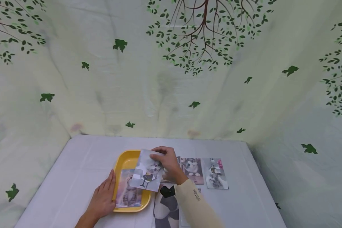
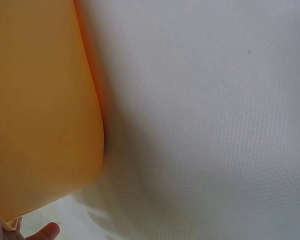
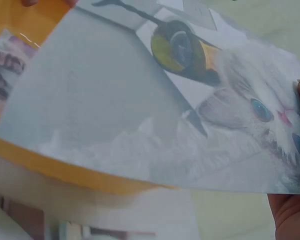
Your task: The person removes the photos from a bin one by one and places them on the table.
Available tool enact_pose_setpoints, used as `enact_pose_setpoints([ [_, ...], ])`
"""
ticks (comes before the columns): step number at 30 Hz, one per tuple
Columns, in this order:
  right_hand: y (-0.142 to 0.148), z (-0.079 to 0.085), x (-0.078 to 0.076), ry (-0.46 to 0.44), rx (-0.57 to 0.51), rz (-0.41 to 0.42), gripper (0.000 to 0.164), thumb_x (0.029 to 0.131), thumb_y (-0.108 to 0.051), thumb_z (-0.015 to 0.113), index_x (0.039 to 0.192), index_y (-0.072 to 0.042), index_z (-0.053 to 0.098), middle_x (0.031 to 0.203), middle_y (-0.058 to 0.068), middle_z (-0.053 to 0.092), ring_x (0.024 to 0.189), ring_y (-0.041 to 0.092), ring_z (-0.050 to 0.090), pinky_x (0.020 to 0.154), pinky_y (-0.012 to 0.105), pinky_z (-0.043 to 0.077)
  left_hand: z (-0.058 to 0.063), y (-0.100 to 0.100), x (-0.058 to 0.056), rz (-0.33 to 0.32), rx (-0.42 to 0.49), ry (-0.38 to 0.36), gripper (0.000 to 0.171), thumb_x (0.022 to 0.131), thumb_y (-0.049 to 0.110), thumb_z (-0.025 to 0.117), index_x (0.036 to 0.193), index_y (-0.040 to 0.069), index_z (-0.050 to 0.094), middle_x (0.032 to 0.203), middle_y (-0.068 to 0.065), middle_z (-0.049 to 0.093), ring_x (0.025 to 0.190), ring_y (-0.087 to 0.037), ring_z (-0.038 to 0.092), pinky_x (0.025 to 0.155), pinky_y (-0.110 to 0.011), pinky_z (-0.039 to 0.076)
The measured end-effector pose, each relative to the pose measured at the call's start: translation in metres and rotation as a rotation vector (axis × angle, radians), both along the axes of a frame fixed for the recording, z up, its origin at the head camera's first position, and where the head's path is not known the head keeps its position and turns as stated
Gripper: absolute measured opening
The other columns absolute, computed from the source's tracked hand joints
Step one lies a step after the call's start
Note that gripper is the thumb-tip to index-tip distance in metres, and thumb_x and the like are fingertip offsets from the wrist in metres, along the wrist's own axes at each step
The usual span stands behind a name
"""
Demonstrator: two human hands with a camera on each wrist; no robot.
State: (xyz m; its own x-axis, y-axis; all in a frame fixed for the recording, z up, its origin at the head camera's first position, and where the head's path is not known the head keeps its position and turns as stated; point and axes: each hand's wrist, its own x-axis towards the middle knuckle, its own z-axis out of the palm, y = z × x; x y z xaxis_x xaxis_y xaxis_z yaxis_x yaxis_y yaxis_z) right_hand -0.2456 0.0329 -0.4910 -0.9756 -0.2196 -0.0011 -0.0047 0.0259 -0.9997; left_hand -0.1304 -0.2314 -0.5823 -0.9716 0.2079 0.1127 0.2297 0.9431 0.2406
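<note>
My right hand (image 1: 171, 164) pinches a picture card (image 1: 143, 169) by its upper right part, thumb on the printed face. The card, tilted, overlaps the right side of a yellow tray (image 1: 128, 160) in the head view. The right wrist view shows its print close up: a white kitten (image 3: 240, 105) with blue eyes and a wine glass. Along the tray's left rim lies my left hand (image 1: 103, 193), fingers straight and touching it. Inside the tray rests another card (image 1: 128, 193) with a kitten on a pinkish background. The left wrist view shows the tray's outer wall (image 2: 40, 110).
Right of the tray, a row of cards includes a cat card (image 1: 192, 169) and a grey card (image 1: 216, 174). A black-and-white card (image 1: 166, 207) lies nearer, with another partly under my right sleeve (image 1: 195, 202). All are on a white-covered table (image 1: 245, 202).
</note>
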Motion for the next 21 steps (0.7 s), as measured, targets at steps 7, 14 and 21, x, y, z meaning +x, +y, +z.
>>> enact_pose_setpoints([
  [7, 0.050, 0.006, 0.003, 0.012, 0.016, -0.011, 0.027, 0.082, -0.012, 0.076, 0.104, 0.003, 0.071, 0.095, 0.008, 0.071, 0.076, 0.015, 0.065, 0.069, 0.025, 0.054, 0.001, 0.001, -0.001, 0.006, 0.002, -0.039, 0.086, 0.073, 0.009, 0.060, 0.146, -0.012, 0.021, 0.157, -0.022, 0.014, 0.130, -0.046, 0.035, 0.095, -0.064, 0.036],
  [14, 0.116, 0.008, 0.017, -0.005, 0.044, -0.037, 0.027, 0.082, -0.007, 0.074, 0.105, 0.006, 0.069, 0.096, 0.009, 0.070, 0.081, 0.016, 0.065, 0.071, 0.026, 0.053, 0.002, 0.001, -0.001, -0.004, -0.008, -0.031, 0.090, 0.073, 0.010, 0.061, 0.148, -0.011, 0.016, 0.158, -0.021, 0.012, 0.128, -0.047, 0.036, 0.093, -0.063, 0.037],
  [21, 0.172, -0.008, 0.026, -0.047, 0.154, -0.159, 0.028, 0.080, -0.008, 0.076, 0.104, 0.005, 0.070, 0.096, 0.009, 0.071, 0.083, 0.015, 0.064, 0.071, 0.024, 0.053, 0.004, 0.001, -0.002, -0.004, -0.005, -0.020, 0.090, 0.073, 0.009, 0.061, 0.148, -0.011, 0.016, 0.157, -0.021, 0.014, 0.127, -0.047, 0.038, 0.092, -0.064, 0.037],
])
